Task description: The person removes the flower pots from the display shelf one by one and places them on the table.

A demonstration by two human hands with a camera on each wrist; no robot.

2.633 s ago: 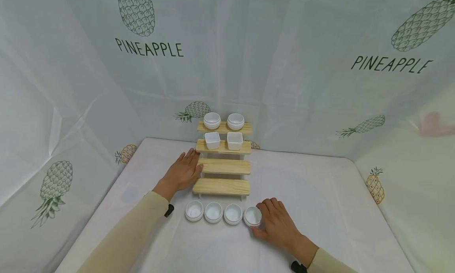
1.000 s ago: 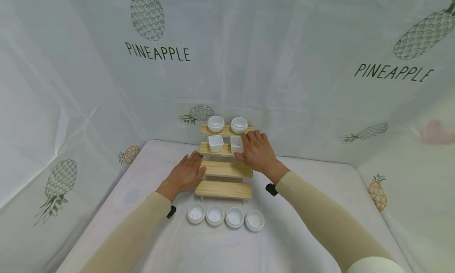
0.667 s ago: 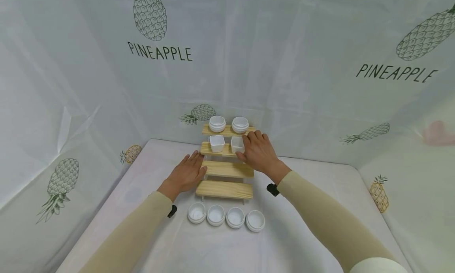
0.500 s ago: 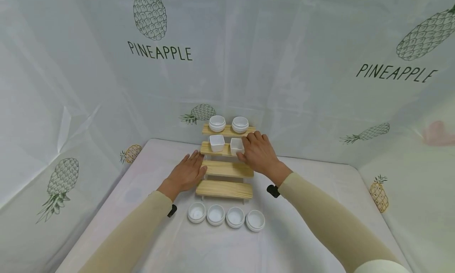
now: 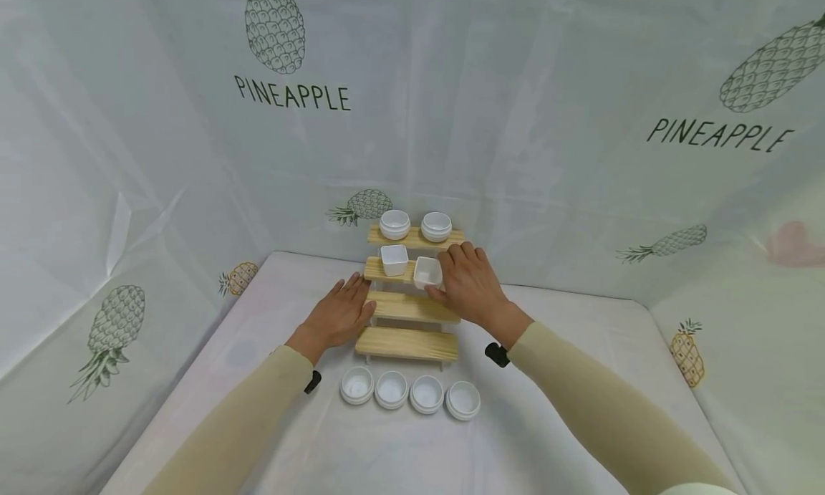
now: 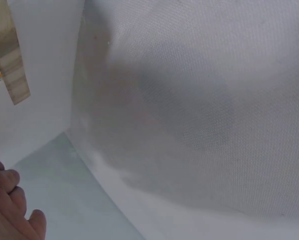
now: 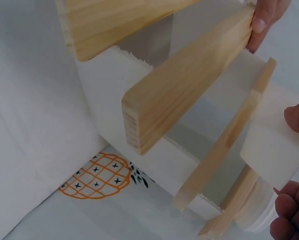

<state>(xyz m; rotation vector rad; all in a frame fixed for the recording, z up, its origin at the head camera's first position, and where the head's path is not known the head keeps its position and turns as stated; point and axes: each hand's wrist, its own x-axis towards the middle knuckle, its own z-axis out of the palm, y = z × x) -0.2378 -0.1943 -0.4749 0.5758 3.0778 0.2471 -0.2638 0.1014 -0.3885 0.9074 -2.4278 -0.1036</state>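
A four-step wooden shelf stand (image 5: 407, 343) rises at mid-table in the head view. My right hand (image 5: 473, 286) pinches a white square bowl (image 5: 427, 274) at the right of the second step from the top, thumb in front. In the right wrist view the square bowl (image 7: 275, 142) sits between thumb and fingers, at the upper steps. My left hand (image 5: 336, 314) rests along the stand's left side with its fingers straight. Another white square bowl (image 5: 394, 259) stands left of the pinched one. Two round bowls, left (image 5: 394, 224) and right (image 5: 436, 226), occupy the top step.
Several white round bowls stand in a row on the white-covered table before the stand, from the leftmost bowl (image 5: 357, 386) to the rightmost bowl (image 5: 463, 400). Directly behind the stand hangs a pineapple-print cloth (image 5: 548, 158), which also covers the sides.
My right hand has left the rightmost round bowl on the table and reached the right square bowl. That bowl has since shifted slightly forward and left. My left hand stays at the stand's side.
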